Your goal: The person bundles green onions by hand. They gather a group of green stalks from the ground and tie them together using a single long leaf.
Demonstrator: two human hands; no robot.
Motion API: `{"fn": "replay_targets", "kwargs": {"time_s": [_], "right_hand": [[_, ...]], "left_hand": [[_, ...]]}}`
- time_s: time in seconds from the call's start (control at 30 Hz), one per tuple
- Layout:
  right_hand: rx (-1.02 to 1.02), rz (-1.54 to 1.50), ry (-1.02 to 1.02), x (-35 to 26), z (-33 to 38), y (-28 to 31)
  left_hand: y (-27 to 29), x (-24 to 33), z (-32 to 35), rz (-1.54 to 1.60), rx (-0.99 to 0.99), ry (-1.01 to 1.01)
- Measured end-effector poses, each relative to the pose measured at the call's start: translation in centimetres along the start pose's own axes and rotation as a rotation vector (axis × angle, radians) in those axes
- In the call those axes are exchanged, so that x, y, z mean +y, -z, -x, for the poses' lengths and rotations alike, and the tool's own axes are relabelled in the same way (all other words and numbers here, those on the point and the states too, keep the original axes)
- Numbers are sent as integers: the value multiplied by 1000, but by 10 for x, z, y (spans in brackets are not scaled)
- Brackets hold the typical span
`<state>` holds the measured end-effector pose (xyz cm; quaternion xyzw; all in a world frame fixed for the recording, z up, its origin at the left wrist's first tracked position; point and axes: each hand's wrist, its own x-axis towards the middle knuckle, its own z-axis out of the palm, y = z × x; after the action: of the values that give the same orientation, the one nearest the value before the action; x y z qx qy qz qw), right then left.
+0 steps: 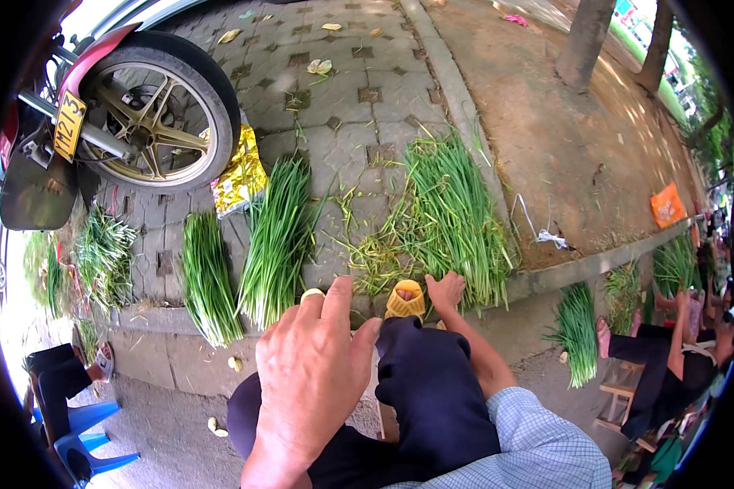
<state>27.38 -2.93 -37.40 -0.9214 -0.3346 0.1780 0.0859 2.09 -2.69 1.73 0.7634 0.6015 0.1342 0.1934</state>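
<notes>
My left hand (310,367) is raised close to the camera, its back showing. Its forefinger is stretched out, the thumb stands apart, and no held thing shows. Farther off, my right hand (446,291) reaches down to the lower edge of a large loose heap of garlic chives (457,212). Its fingers look apart at the stalk ends, with nothing visibly gripped. Trimmed yellowish leaves (379,257) lie scattered left of the heap. Beyond my left hand are a tall bundle of chives (276,244) and a shorter bundle (208,277), side by side on the paving.
A motorbike wheel (159,110) stands at the far left, beside a gold foil bag (243,171). My yellow slipper (405,300) is between my hands. Blue stool legs (98,440) are at lower left. Rightward, a seated person (669,359) has another chive bundle (577,334) nearby.
</notes>
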Motion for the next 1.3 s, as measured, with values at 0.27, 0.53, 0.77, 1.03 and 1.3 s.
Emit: {"fn": "replay_targets", "kwargs": {"time_s": [0.27,0.53,0.77,1.03,1.3], "right_hand": [[-208,61,-73,-19,-15,-4],[-193,122,-25,-21,-23,-2],[-85,55,1,-19,-23,-18],[-97,18,-19,-28,-16,-10],[41,-54,-150,-31,-6,-13]], "left_hand": [[-1,-2,0,2,-5,8],[-2,-3,1,-2,0,7],[-1,-1,-1,-19,-12,4],[-1,-3,0,-7,-16,13],[0,-1,0,-17,-42,27]]}}
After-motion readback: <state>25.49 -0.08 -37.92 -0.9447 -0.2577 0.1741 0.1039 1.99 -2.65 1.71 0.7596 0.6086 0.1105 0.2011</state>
